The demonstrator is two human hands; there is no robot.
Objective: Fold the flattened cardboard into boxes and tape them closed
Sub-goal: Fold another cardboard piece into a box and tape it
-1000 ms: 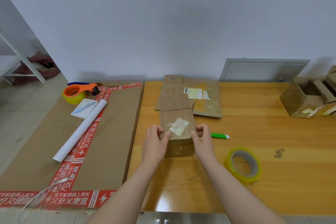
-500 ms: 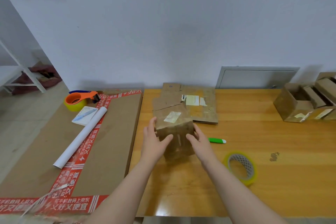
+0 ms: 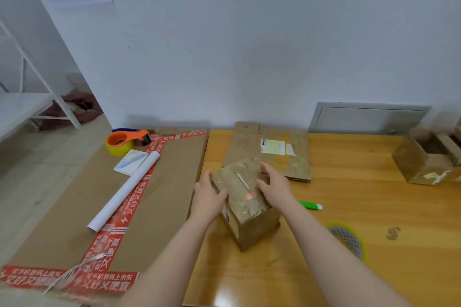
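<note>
Broadly, the wooden counter (image 3: 374, 207) carries everything: a large flat cardboard sheet (image 3: 172, 194) edged in red tape overlaps its left edge, and a pile of flattened cardboard (image 3: 274, 157) lies against the far edge. Just in front of that pile stands the small folded box (image 3: 247, 209), turned so one corner faces the near edge, its top flaps closed along a seam under glossy clear tape. The left hand (image 3: 208, 197) lies flat against its left wall with the thumb over the top rim, and the right hand (image 3: 277, 187) is spread over the top's right side, fingers straight, so both press rather than pinch. I judge the box light and empty, its thin worn walls apt to buckle and the taped patches slick, so it is best clamped by opposite walls near the corners, where the board is stiffest. A yellow tape roll (image 3: 349, 239) lies toward the near edge, right of the box, and a small green pen-like tool (image 3: 310, 205) beyond it
</note>
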